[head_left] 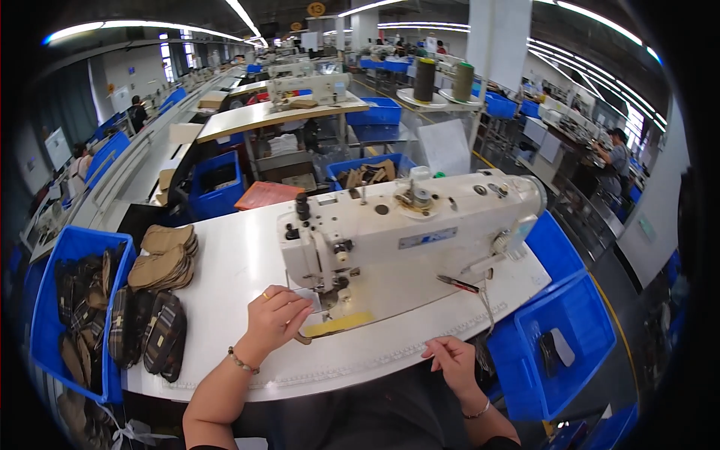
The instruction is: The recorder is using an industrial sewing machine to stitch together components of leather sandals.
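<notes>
A white sewing machine (420, 225) stands on the pale tabletop before me. My left hand (279, 319) is at its needle end, fingers bent and pressed together beside a clear plastic guard (309, 298); what they hold, if anything, is hidden. A small brown curved edge (302, 339) shows just below that hand. My right hand (453, 361) hovers at the table's front edge, near the printed ruler strip (390, 352), with fingers curled in a loose pinch. Anything between those fingertips is too small to make out. Red-and-black thread snips (458, 283) lie on the machine bed.
Left of me, a blue bin (45, 330) holds dark plaid pieces; plaid shoe uppers (163, 337) and stacked tan pieces (163, 259) lie beside it. Blue bins (525, 360) stand at right, one with a dark piece inside. Thread cones (424, 81) rise behind the machine. A person (616, 161) is far right.
</notes>
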